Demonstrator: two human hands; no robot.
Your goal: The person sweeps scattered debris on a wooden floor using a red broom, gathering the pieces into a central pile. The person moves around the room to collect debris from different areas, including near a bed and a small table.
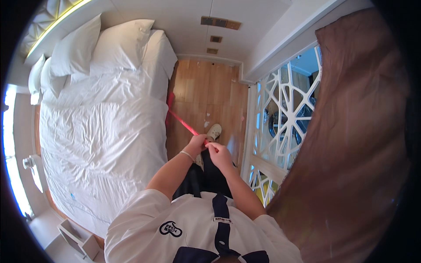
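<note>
A thin red pole slants from my hands toward the side of the bed. My left hand is wrapped round it, and my right hand grips its near end just beside the left. At the pole's far end, a blurred red shape shows at floor level against the bed's edge. What kind of head the pole has cannot be made out, since the bed partly hides it.
The bed with rumpled white sheets and several white pillows fills the left. Small pale scraps lie on the wooden floor. A white lattice partition and a brown curtain stand on the right. Wall sockets are ahead.
</note>
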